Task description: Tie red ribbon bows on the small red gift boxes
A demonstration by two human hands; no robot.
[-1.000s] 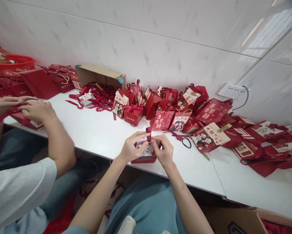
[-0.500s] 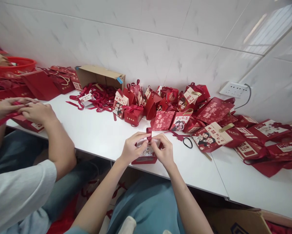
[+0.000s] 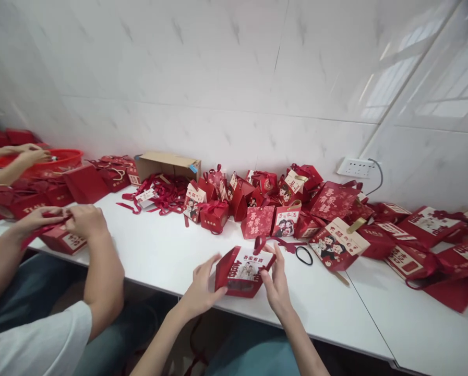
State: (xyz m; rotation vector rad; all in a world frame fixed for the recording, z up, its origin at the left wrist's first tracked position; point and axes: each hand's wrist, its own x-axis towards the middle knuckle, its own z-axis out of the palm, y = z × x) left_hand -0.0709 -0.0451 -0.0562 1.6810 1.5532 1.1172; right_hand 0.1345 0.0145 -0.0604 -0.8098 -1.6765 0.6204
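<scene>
Between my hands, near the table's front edge, is a red gift box [image 3: 246, 271] with a white printed front and a dark red ribbon loop [image 3: 259, 244] on top. My left hand [image 3: 201, 288] grips its left side, thumb at the lower front corner. My right hand [image 3: 276, 281] holds the right side, with the thumb on the front and fingers behind. The box tilts slightly. Just behind it lie a piece of dark red ribbon [image 3: 286, 245] and a black elastic band [image 3: 304, 255].
Finished-looking red boxes [image 3: 257, 222] crowd along the wall. A cardboard box [image 3: 167, 162] spills red ribbons [image 3: 165, 194]. To the left, a co-worker's hands [image 3: 61, 222] work on another red box [image 3: 63, 239]; farther off, another person's hands reach over a red basin [image 3: 61, 162]. A socket strip [image 3: 358, 167] is on the wall.
My fingers have left the ribbon at the top of the box and moved down to its two sides. The box now shows its front more fully. The camera view has shifted upward.
</scene>
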